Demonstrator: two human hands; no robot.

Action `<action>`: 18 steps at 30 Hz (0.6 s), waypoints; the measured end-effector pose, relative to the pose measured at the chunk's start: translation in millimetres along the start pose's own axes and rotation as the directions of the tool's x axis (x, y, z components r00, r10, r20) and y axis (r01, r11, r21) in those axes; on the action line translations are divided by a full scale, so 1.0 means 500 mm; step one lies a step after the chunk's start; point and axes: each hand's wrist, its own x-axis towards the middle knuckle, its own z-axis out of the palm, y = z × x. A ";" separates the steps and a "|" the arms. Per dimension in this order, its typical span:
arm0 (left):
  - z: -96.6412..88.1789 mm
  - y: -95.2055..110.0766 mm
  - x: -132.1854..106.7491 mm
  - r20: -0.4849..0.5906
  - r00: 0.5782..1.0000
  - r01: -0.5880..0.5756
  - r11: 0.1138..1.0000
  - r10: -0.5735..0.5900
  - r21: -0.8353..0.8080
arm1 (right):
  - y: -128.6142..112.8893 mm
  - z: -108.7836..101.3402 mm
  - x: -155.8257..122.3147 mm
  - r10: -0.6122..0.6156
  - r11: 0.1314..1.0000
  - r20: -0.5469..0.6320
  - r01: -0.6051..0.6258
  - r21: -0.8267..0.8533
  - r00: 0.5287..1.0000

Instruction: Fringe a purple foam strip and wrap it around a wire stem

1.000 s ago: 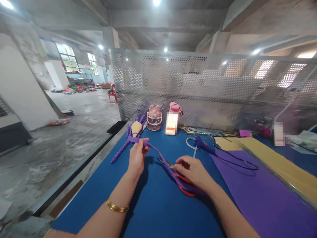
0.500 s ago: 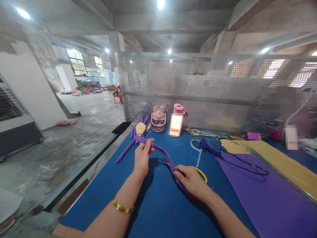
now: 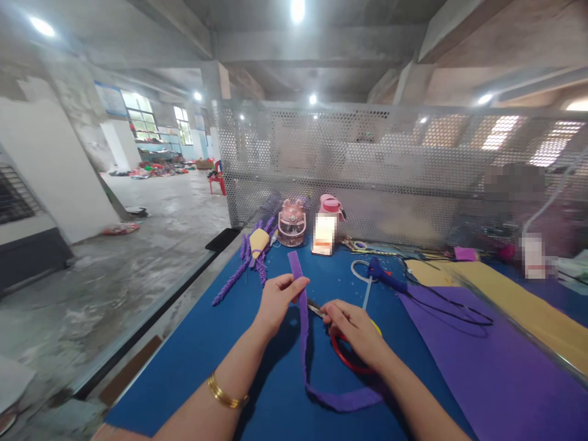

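My left hand (image 3: pixel 281 301) pinches a long purple strip (image 3: pixel 304 349) near its upper end, between thumb and fingers. A short end of the strip stands up past the fingertips. The rest hangs down and curves right along the table, passing out of sight under my right forearm. My right hand (image 3: pixel 353 331) is closed on a pair of scissors (image 3: pixel 342 355) with red and yellow handles, its fingers near the pivot. The blades point left towards the strip, their tips close to my left fingers. Part of the handles is hidden under my right hand.
On the blue table (image 3: pixel 202 361), a purple braided piece with a yellow patch (image 3: pixel 258 243) lies far left. Behind are a pink bottle (image 3: pixel 291 223) and a pink-lidded one (image 3: pixel 329 205). Right lie a tape ring (image 3: pixel 361 269), a blue glue gun (image 3: pixel 386 277) with cable, and purple sheeting (image 3: pixel 463 343).
My right hand has let go of the strip and taken hold of the scissors. My left hand has moved right and nearer, drawing the strip away from the braided piece.
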 end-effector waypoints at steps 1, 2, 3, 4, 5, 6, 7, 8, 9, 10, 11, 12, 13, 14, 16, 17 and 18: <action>0.004 0.001 -0.006 0.074 0.997 0.007 0.999 -0.010 0.033 | -0.001 -0.002 0.001 -0.001 0.999 -0.041 0.003 0.044 0.999; 0.008 0.000 -0.011 0.156 0.988 0.008 0.998 -0.018 0.066 | -0.003 -0.003 0.003 -0.002 0.996 -0.072 0.008 0.088 0.997; 0.012 -0.001 -0.016 0.241 0.970 0.001 0.995 -0.024 0.098 | -0.005 -0.005 0.004 -0.005 0.991 -0.097 0.017 0.129 0.995; 0.015 -0.003 -0.021 0.324 0.946 -0.017 0.992 -0.025 0.127 | -0.007 -0.007 0.005 -0.009 0.986 -0.119 0.028 0.164 0.993; 0.018 -0.005 -0.025 0.396 0.918 -0.044 0.988 -0.019 0.151 | -0.009 -0.009 0.006 -0.010 0.979 -0.141 0.038 0.200 0.990; 0.021 -0.006 -0.028 0.461 0.887 -0.077 0.982 -0.011 0.173 | -0.012 -0.010 0.007 -0.005 0.971 -0.160 0.043 0.234 0.987; 0.022 -0.006 -0.030 0.512 0.859 -0.110 0.976 -0.002 0.189 | -0.014 -0.012 0.008 0.011 0.962 -0.171 0.036 0.271 0.985; 0.024 -0.006 -0.032 0.550 0.835 -0.138 0.969 0.004 0.202 | -0.015 -0.013 0.008 0.027 0.953 -0.185 0.031 0.303 0.982; 0.025 -0.005 -0.033 0.580 0.815 -0.160 0.964 0.007 0.213 | -0.017 -0.014 0.008 0.041 0.947 -0.197 0.025 0.321 0.979; 0.025 -0.004 -0.033 0.600 0.800 -0.174 0.960 0.007 0.221 | -0.017 -0.016 0.008 0.053 0.942 -0.205 0.019 0.334 0.977; 0.025 -0.003 -0.033 0.609 0.793 -0.183 0.956 0.005 0.230 | -0.018 -0.017 0.008 0.061 0.939 -0.210 0.015 0.342 0.976; 0.024 -0.002 -0.033 0.609 0.793 -0.188 0.952 0.002 0.242 | -0.018 -0.018 0.008 0.064 0.937 -0.208 0.013 0.350 0.976; 0.023 -0.001 -0.033 0.597 0.803 -0.190 0.949 0.001 0.253 | -0.017 -0.019 0.008 0.063 0.933 -0.200 0.013 0.359 0.978; 0.023 0.000 -0.032 0.573 0.819 -0.189 0.947 0.005 0.260 | -0.017 -0.020 0.008 0.059 0.930 -0.193 0.017 0.368 0.979; 0.022 0.000 -0.031 0.525 0.851 -0.167 0.955 0.013 0.246 | -0.016 -0.022 0.007 0.039 0.927 -0.188 0.035 0.374 0.981; 0.022 0.000 -0.031 0.515 0.857 -0.144 0.964 0.010 0.222 | -0.016 -0.023 0.007 0.027 0.929 -0.190 0.046 0.367 0.981; 0.023 -0.001 -0.031 0.512 0.859 -0.119 0.974 0.004 0.192 | -0.016 -0.023 0.007 0.016 0.933 -0.197 0.057 0.356 0.980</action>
